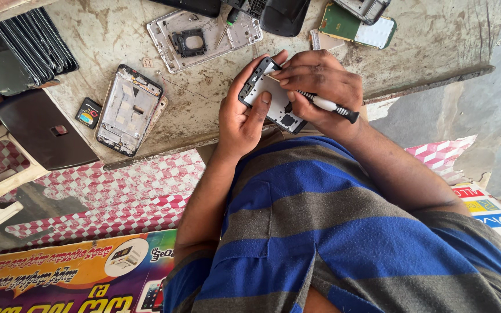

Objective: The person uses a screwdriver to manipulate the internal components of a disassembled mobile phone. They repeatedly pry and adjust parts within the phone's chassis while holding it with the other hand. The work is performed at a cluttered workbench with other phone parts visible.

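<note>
Head view: left hand (240, 119) clamps a black-and-white opened phone frame (271, 95) at upper centre, over the bench edge. Right hand (320, 81) pinches a white-handled screwdriver (329, 105), tip hidden. Slip risk: tip skids, scratching the board. Small black battery pack (89, 112) upper left; orange-purple printed banner (71, 275) lower left.

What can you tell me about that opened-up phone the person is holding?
The phone is small and stripped, its back off: a dark frame around a pale inner plate, with a black component near its lower end. It looks like plastic and metal. It is held tilted above the edge of the worn worktop. The left hand cradles it, thumb across the plate. The right hand touches its upper edge while holding a white-handled screwdriver.
</note>
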